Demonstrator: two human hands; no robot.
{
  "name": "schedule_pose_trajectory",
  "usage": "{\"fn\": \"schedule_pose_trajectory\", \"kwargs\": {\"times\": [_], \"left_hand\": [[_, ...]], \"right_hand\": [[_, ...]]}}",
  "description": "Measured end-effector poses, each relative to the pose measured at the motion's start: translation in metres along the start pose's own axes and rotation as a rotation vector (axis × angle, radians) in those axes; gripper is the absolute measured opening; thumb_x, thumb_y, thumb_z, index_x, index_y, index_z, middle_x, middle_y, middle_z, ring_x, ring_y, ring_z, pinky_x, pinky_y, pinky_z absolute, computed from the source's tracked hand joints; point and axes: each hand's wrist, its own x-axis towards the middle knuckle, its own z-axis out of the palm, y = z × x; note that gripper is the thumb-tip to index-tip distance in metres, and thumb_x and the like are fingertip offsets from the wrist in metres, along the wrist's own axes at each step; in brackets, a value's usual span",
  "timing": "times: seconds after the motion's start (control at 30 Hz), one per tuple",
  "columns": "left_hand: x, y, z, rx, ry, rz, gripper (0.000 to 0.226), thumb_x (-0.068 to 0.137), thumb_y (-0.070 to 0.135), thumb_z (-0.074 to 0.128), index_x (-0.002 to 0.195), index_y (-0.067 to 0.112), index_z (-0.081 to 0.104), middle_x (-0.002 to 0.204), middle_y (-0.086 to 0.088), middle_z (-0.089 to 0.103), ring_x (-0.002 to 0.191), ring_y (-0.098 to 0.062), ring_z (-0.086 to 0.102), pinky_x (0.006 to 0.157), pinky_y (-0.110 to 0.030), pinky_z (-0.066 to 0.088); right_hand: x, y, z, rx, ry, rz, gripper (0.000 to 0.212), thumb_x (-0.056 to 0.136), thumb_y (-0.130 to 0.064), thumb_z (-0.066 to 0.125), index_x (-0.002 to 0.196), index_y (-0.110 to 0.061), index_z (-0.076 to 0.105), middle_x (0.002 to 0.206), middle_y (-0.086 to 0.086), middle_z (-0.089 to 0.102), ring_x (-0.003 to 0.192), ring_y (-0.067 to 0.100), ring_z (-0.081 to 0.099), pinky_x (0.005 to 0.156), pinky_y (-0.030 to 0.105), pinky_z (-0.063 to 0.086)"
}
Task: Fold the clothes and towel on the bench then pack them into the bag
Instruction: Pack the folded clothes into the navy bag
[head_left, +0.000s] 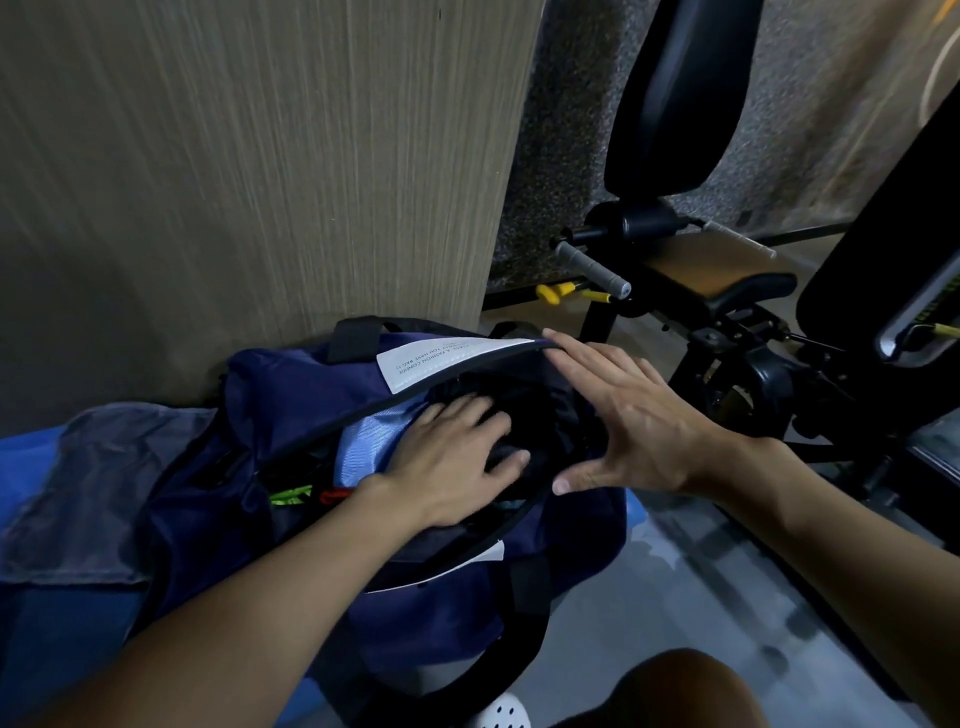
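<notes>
fingers of the left hand lie straight and a little spread in the head view, palm down, pressing on dark clothes inside the open bag. its thumb sticks out to the side on the same dark cloth. the right hand is flat too, fingers straight and close together, their tips touching the far rim of the bag's mouth just beside a white label; the thumb stretches away towards the near rim. neither hand grips anything.

the bag is navy, slumped on its side against a wood panel, its mouth gaping towards the camera. a pale blue lining shows beside the left wrist, and green and red cords peek out below it (what they belong to, i cannot tell). a black strap loops down from the near side. a blue and grey cloth lies to the left, touching the bag.

behind the right hand stands a gym bench with a brown seat, an upright black pad and a grey handle. a knee shows at the bottom edge.
</notes>
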Motion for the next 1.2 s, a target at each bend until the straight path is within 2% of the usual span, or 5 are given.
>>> {"fn": "schedule_pose_trajectory", "kwargs": {"times": [0.3, 0.73, 0.97, 1.07, 1.2], "left_hand": [[-0.005, -0.014, 0.017, 0.065, -0.166, -0.060, 0.065, 0.096, 0.067, 0.021, 0.154, 0.045, 0.003, 0.167, -0.003, -0.008, 0.152, -0.014, -0.012, 0.122, -0.038, 0.000], [-0.005, -0.018, 0.012, 0.090, -0.249, -0.037, 0.063, 0.096, 0.069, 0.019, 0.153, 0.050, -0.001, 0.167, -0.001, -0.008, 0.152, -0.013, -0.015, 0.123, -0.041, -0.001], [-0.032, -0.012, -0.016, -0.014, -0.247, -0.072, 0.060, 0.101, 0.059, 0.027, 0.156, 0.041, 0.011, 0.167, 0.001, 0.000, 0.153, -0.016, -0.003, 0.122, -0.037, 0.005], [-0.048, -0.006, -0.033, -0.077, -0.184, -0.067, 0.054, 0.103, 0.052, 0.031, 0.153, 0.034, 0.028, 0.164, 0.003, 0.019, 0.150, -0.020, 0.019, 0.120, -0.039, 0.021], [-0.079, 0.001, -0.057, -0.269, -0.020, -0.084, 0.032, 0.102, 0.044, 0.037, 0.120, 0.031, 0.061, 0.128, 0.017, 0.054, 0.115, -0.011, 0.054, 0.091, -0.036, 0.047]], "right_hand": [[0.003, 0.008, 0.005, 0.005, 0.007, -0.002, 0.128, 0.060, -0.093, 0.053, 0.155, -0.032, -0.008, 0.158, -0.027, -0.018, 0.147, 0.009, 0.004, 0.115, 0.042, 0.018], [0.006, 0.006, 0.000, -0.003, 0.002, 0.036, 0.129, 0.061, -0.090, 0.057, 0.156, -0.028, -0.004, 0.161, -0.020, -0.013, 0.148, 0.012, 0.005, 0.116, 0.041, 0.017], [0.001, -0.005, -0.004, -0.017, -0.020, 0.079, 0.128, 0.062, -0.088, 0.057, 0.157, -0.026, -0.002, 0.162, -0.019, -0.011, 0.147, 0.010, 0.005, 0.116, 0.042, 0.017], [-0.005, -0.015, -0.004, -0.002, -0.040, 0.107, 0.122, 0.067, -0.079, 0.064, 0.157, -0.027, -0.001, 0.162, -0.018, -0.008, 0.145, 0.008, 0.006, 0.115, 0.041, 0.017], [-0.012, -0.032, -0.007, -0.019, -0.071, 0.139, 0.105, 0.079, -0.068, 0.063, 0.157, -0.026, 0.007, 0.163, -0.015, 0.001, 0.146, 0.012, 0.009, 0.115, 0.042, 0.019]]}}
